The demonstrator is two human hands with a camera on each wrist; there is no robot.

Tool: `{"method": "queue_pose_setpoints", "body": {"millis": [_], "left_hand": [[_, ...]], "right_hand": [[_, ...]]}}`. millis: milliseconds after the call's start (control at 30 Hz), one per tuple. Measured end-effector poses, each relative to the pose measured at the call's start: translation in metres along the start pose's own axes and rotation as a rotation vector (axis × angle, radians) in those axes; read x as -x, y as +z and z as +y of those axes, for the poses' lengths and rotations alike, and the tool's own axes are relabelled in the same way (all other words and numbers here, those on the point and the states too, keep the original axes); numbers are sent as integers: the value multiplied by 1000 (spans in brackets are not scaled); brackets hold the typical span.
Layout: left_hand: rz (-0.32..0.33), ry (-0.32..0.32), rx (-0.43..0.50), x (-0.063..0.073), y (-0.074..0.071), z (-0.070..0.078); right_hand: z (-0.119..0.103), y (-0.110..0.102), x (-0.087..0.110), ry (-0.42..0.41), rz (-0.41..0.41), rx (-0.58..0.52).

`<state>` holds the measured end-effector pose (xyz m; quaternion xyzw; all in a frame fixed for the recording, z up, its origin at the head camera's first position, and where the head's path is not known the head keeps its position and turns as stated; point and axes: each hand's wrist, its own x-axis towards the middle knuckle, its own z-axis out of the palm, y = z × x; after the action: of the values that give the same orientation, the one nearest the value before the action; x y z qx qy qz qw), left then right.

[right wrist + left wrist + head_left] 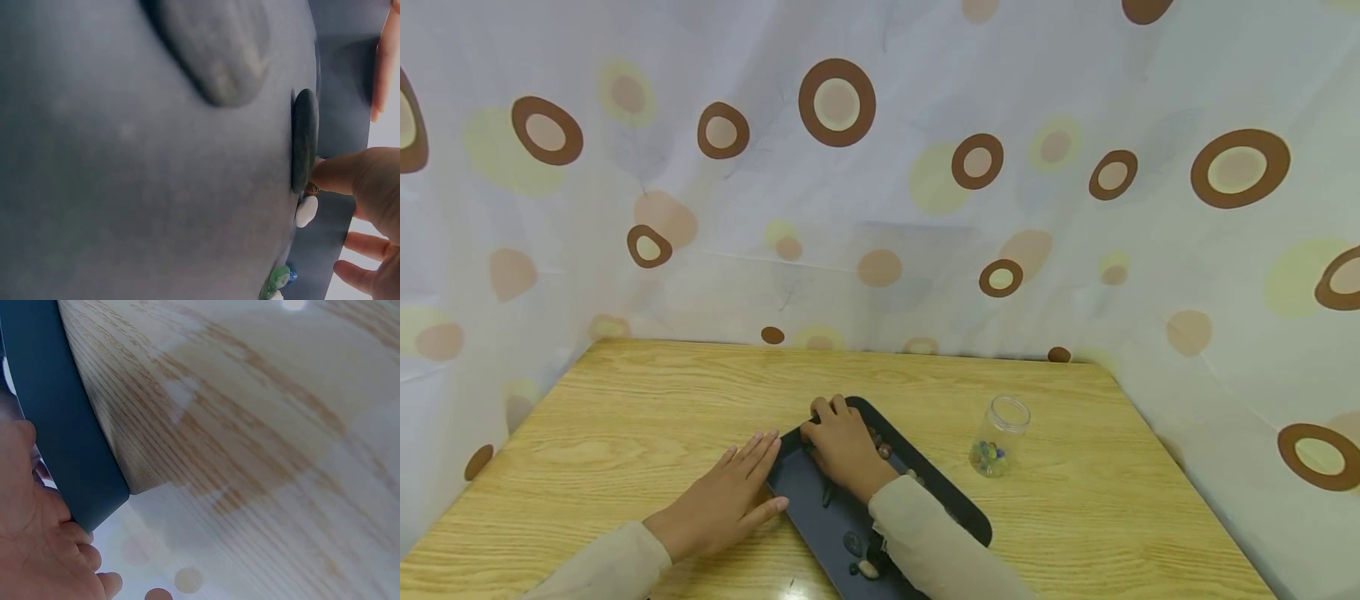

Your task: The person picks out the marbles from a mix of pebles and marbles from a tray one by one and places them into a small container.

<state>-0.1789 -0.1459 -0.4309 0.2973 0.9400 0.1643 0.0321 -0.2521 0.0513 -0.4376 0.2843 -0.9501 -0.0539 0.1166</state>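
Note:
A dark tray [805, 517] lies at an angle on the wooden table, with stones and glass marbles in it. My left hand [730, 496] rests against its left corner, fingers straight and thumb spread; the left wrist view has these fingers [78, 534] along the tray's outer wall [69, 425]. Over the far end of the tray my right hand [846, 446] reaches in with bent fingers. In the right wrist view its fingertip meets a small brownish piece [312, 187] beside a flat dark stone [305, 140]; I cannot tell whether it is pinched.
Right of the tray stands a clear jar [1000, 433] with several coloured marbles at its bottom. A white pebble [307, 212] and a green marble [280, 275] lie near the tray wall. A patterned sheet [880, 208] hangs behind the table [1112, 483].

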Motion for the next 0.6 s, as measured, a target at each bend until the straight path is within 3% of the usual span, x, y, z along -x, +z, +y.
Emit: {"method": "queue_pose_setpoints", "body": {"millis": [300,600], "left_hand": [[3,1,-2,0,0,0],[-3,-4,-5,-1,0,1]], "right_hand": [[1,-3,0,-3,-7,3],[12,-26,3,-35,-11,-118]]}}
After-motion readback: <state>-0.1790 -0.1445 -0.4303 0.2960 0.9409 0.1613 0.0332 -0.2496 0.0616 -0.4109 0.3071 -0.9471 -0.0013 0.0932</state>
